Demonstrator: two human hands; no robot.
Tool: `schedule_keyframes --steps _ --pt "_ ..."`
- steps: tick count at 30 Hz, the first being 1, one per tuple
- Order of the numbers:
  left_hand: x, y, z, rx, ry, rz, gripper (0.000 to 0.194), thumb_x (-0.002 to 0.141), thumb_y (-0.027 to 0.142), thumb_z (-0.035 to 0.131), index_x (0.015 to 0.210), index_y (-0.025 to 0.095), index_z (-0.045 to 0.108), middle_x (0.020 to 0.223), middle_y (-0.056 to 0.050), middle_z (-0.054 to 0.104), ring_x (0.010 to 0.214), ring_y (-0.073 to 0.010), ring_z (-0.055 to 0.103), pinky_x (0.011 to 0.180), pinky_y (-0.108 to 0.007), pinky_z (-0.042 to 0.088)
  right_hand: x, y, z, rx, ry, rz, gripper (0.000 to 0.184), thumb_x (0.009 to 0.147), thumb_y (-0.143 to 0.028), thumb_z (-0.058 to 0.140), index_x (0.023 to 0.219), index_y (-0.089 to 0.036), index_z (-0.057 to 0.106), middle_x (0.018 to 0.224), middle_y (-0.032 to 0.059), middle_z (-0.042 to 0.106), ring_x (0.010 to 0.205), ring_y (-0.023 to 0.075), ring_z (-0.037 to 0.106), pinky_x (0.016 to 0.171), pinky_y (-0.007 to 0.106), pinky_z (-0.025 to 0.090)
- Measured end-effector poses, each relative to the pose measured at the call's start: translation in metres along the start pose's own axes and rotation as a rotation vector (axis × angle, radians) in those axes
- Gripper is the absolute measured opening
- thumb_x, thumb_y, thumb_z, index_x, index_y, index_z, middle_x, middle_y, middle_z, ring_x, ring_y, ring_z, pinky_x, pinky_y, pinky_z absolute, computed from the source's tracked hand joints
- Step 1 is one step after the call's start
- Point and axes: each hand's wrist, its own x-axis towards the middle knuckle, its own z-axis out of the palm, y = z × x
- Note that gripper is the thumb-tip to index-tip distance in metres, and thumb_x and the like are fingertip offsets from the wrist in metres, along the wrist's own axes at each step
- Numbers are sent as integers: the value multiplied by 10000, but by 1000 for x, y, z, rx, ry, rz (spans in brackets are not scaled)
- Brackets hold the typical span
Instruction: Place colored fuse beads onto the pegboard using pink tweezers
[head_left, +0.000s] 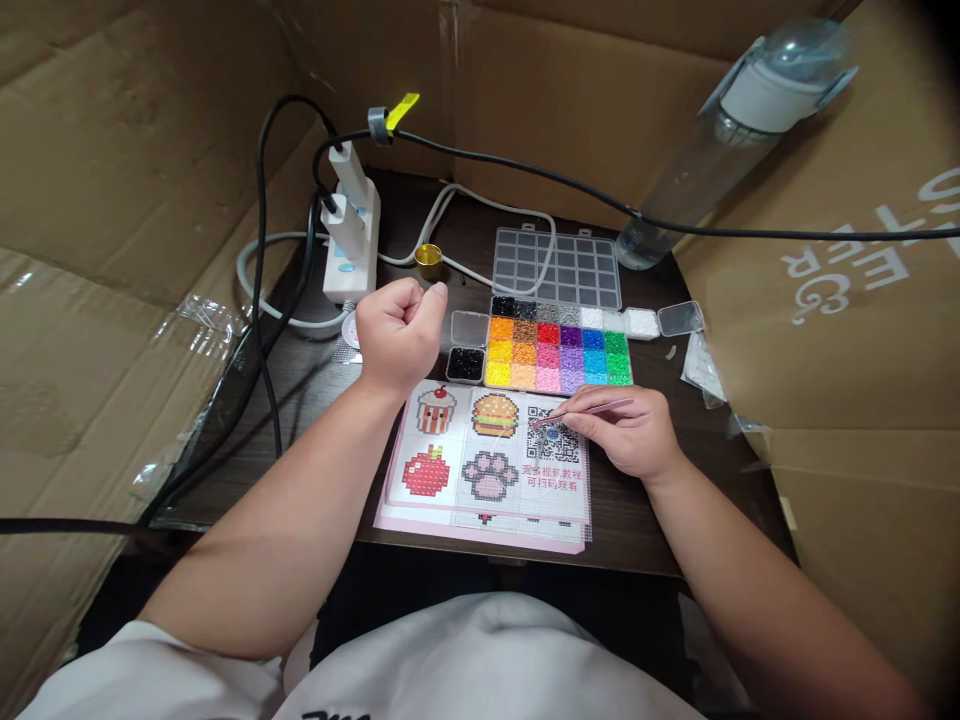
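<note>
The dark wooden tabletop (626, 525) is ending just beyond the person's white shirt (495, 655), and the pink-bordered printed pattern sheets (480, 541) are lying near that edge. Dark wood is showing to either side of them, while brown cardboard walls (847, 380) are enclosing the table at left, right and back.

The sheets are showing a striped cupcake, a burger, a red fruit, a pink paw and a QR code, with a clear gridded plastic board (588, 505) lying over them. The right hand (639, 432) is pinching slim pink tweezers (615, 407) between thumb and fingers, the tips pointing across the QR code. The left hand (401, 335) is making a tight fist; whether it is holding anything, one cannot tell.

Beyond the sheets, a small clear box of black beads (465, 364) is sitting beside a compartmented case of coloured beads (559, 350). Farther back, a white cable (487, 272) is crossing the case's clear gridded lid (585, 262), a white power strip (352, 250) is standing beyond the fist, a tall clear bottle (694, 175) is leaning at right, and a black cable (525, 167) is stretching across.
</note>
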Motion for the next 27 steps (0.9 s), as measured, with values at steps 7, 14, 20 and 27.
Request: schedule_keyframes --steps 7,14,20,27 --pt "0 0 0 0 -2 -1 504 781 201 616 521 182 186 492 58 199 472 -62 198 458 -285 173 -1 0 -1 -14 -6 4 115 804 -152 718 840 -244 776 830 24 768 763 162 718 645 268 583" --pt "0 0 0 1 0 2 503 777 185 616 521 181 182 490 58 201 471 -62 200 457 -286 176 -1 0 0 -14 12 0 102 799 -160 722 836 -239 775 829 30 771 770 178 724 655 288 589" --pt "0 0 0 5 1 -1 506 778 193 622 519 180 187 490 57 201 469 -64 204 457 -288 180 -1 0 0 10 22 16 104 795 -163 727 829 -249 775 813 19 773 751 171 729 651 276 591" --pt "0 0 0 9 5 1 504 779 199 618 522 179 184 489 56 202 474 -66 199 459 -288 178 1 5 -5 153 116 45 85 769 -174 753 812 -245 773 792 17 772 740 179 733 654 288 589"
